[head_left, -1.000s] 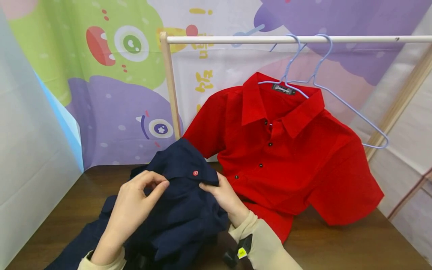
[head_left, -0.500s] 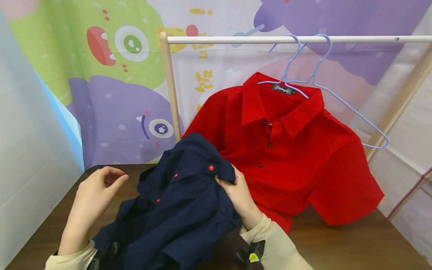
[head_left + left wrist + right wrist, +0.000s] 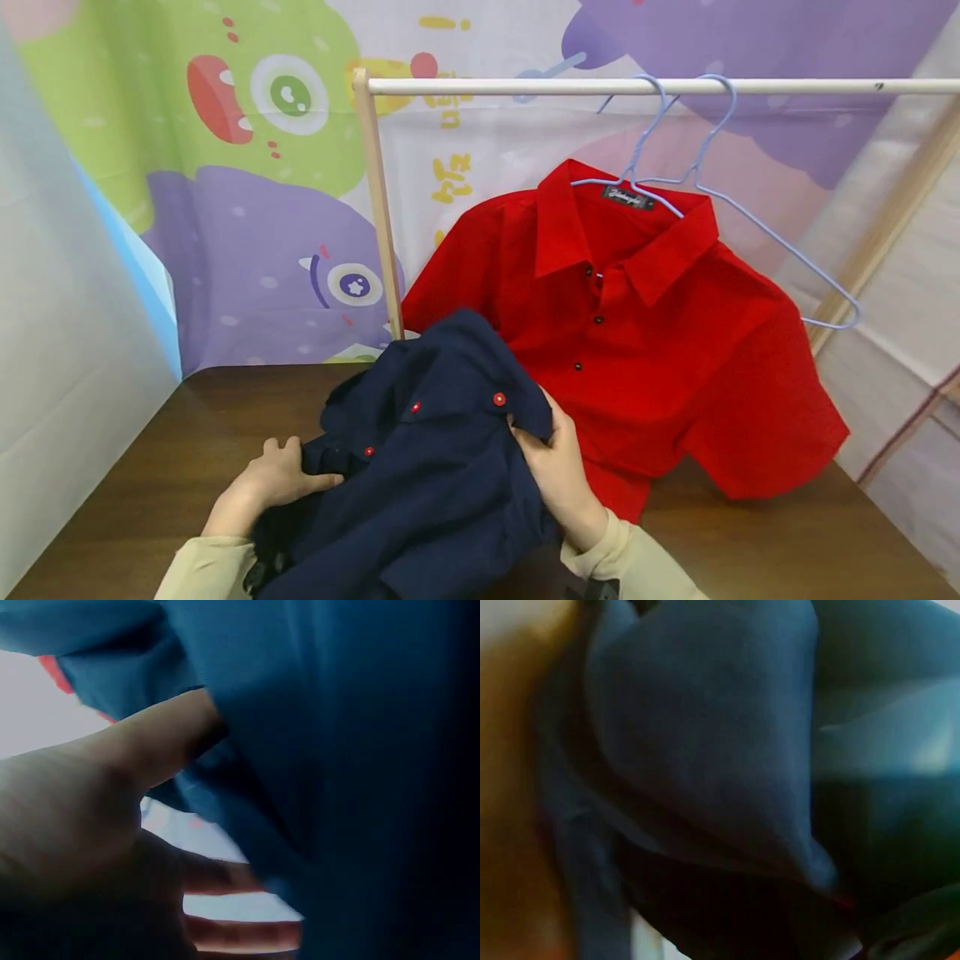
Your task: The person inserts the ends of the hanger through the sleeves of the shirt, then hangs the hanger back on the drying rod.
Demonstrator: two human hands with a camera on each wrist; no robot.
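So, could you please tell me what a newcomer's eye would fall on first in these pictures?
Most likely the bright red shirt, hanging right of centre below the white rail. Next would come the dark blue shirt with red buttons in front, gripped by the right hand and touched at its left edge by the left hand. Behind everything, the curtain shows colourful cartoon monsters.

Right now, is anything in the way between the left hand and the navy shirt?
Nothing visible: the left hand touches the navy shirt directly, and the right hand grips another part of it.
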